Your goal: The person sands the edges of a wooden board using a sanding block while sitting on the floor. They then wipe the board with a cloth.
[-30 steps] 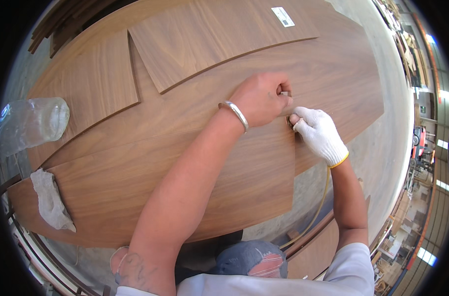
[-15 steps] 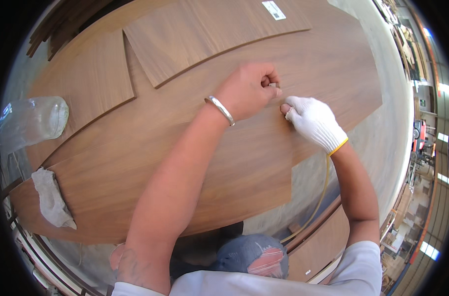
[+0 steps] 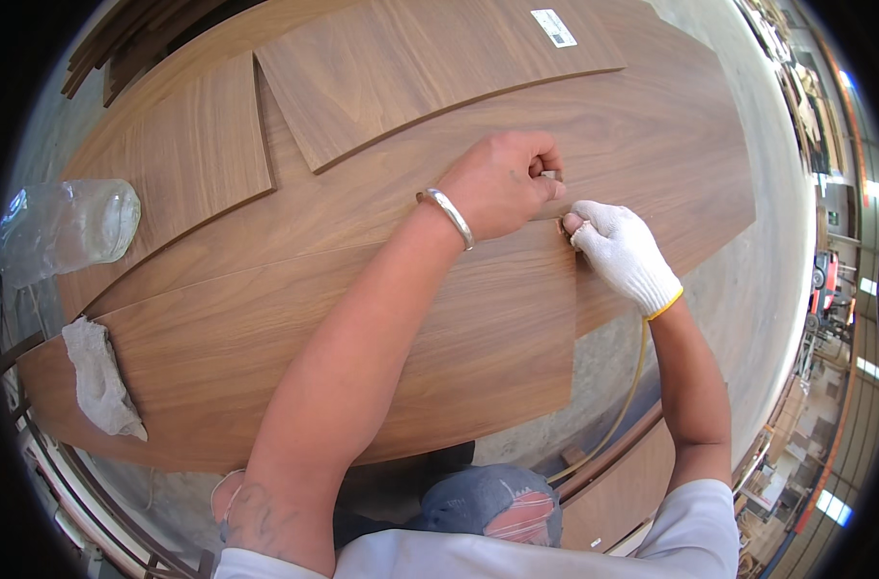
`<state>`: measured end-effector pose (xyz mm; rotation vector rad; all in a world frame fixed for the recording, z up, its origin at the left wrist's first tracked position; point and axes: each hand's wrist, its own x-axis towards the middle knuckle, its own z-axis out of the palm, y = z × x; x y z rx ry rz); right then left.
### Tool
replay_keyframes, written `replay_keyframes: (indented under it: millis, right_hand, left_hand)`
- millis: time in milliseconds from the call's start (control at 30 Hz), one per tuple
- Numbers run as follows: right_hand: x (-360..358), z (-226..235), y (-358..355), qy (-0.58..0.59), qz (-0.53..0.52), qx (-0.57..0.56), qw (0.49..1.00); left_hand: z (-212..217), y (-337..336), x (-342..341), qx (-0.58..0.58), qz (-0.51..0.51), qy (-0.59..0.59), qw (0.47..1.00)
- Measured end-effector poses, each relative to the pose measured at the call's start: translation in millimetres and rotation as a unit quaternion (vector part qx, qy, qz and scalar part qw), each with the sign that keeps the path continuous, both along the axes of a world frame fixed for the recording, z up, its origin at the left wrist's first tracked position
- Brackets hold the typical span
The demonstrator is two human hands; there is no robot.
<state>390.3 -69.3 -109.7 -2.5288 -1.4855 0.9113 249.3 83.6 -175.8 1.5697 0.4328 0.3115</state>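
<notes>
My bare left hand [image 3: 505,181], with a silver bangle [image 3: 449,216] at its wrist, hovers over a brown wood-grain panel [image 3: 439,333]. Its fingers are curled in a pinch around a small greyish piece [image 3: 552,177], too small to name. Close by on the right, my right hand [image 3: 625,249] wears a white knit glove with a yellow cuff edge. The bare tip of its thumb shows, pressed in against the fingers at the panel's upper right corner. Whatever lies in that pinch is hidden.
Two more wood-grain panels [image 3: 430,72] [image 3: 183,145] lie farther back, one with a white label [image 3: 553,28]. To the left are a clear plastic bottle [image 3: 77,227] on its side and a grey cloth [image 3: 101,378]. A yellow hose [image 3: 625,410] hangs beneath my right forearm.
The view has shifted slightly, so the panels sit a little farther right. My right hand has come slightly down onto the panel's corner. My left hand keeps its pinch.
</notes>
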Motion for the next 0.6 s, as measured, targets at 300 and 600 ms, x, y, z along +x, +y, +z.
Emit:
replay_keyframes:
  millis: [300,600]
  right_hand:
    - [3.8,-5.3,-6.4,-0.052,0.052,0.013,0.997]
    - [0.1,-1.5,1.3,-0.069,0.045,-0.033,0.996]
  left_hand:
    - [2.3,-1.5,3.3,-0.001,-0.012,0.012,1.000]
    - [-4.7,-2.6,5.0,0.013,-0.010,0.009,1.000]
